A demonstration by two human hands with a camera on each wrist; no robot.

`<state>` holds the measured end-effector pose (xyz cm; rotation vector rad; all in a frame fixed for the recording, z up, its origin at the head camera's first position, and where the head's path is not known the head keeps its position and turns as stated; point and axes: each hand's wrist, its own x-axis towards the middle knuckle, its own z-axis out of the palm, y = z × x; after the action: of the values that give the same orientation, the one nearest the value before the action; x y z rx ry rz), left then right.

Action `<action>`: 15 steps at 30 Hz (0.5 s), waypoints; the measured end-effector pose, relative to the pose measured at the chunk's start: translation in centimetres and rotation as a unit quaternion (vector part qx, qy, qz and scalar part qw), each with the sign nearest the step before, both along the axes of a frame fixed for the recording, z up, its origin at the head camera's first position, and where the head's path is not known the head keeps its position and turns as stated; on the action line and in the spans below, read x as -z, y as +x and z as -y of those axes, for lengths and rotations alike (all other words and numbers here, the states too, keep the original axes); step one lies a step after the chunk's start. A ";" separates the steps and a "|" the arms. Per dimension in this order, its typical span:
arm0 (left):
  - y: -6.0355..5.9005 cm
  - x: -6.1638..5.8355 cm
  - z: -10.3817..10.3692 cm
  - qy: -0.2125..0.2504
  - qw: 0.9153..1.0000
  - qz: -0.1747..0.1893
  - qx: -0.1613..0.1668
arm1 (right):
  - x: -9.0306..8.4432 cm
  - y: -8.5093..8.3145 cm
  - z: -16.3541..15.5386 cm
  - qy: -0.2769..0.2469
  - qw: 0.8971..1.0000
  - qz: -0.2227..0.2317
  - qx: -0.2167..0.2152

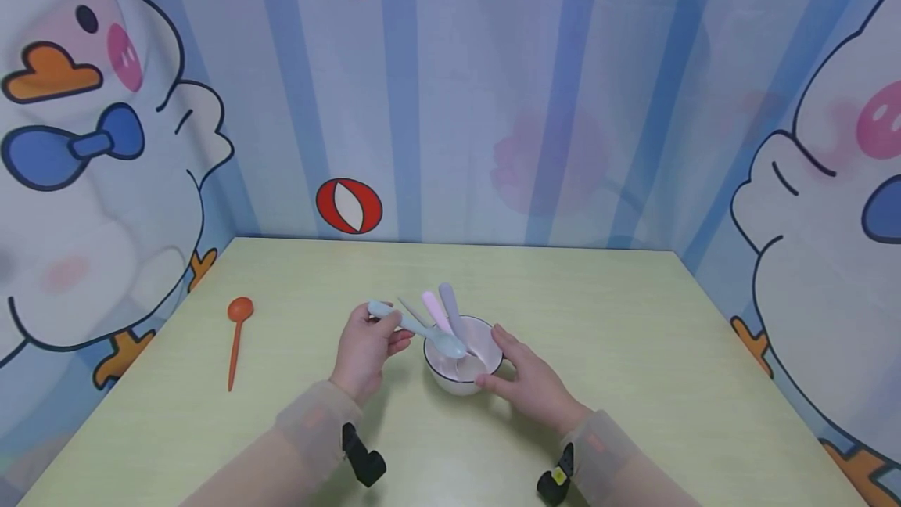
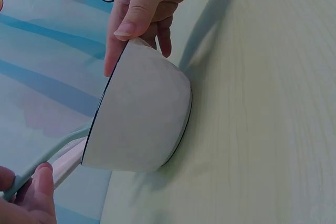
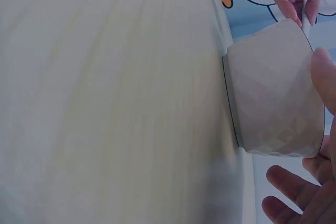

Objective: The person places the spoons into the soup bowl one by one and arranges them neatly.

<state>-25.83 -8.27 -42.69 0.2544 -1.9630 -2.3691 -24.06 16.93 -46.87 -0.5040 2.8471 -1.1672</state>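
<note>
Past near sleeves (image 1: 310, 429), gripping bowl (image 1: 454, 387) in right hand (image 1: 528, 382); pinching blue spoon (image 1: 425, 330) in left hand (image 1: 364, 350); likely placing it inside; next, lower, release

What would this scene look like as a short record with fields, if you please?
Bowl: white, dark-rimmed, upright on the table
In the bowl: a pink handle and a lavender handle, both sticking out above the rim
Left grip: pinches a light blue spoon, its head at the bowl's opening
Right grip: holds the bowl at its right side
Set apart: an orange spoon, lying left of the left grip
Backdrop: blue stripes
</note>
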 end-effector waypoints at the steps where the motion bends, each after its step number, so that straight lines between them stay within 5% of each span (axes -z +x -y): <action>1: 0.1 0.0 -0.1 -0.004 1.000 0.000 0.004 | 0.0 0.0 0.0 0.000 1.000 0.000 0.000; 15: -0.1 1.1 -0.8 -0.045 0.999 0.006 0.024 | 0.2 -0.2 0.0 0.004 1.000 0.002 0.002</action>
<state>-25.90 -7.50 -43.75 0.2194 -2.0983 -2.3033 -24.22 16.90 -47.05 -0.4964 2.8489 -1.1561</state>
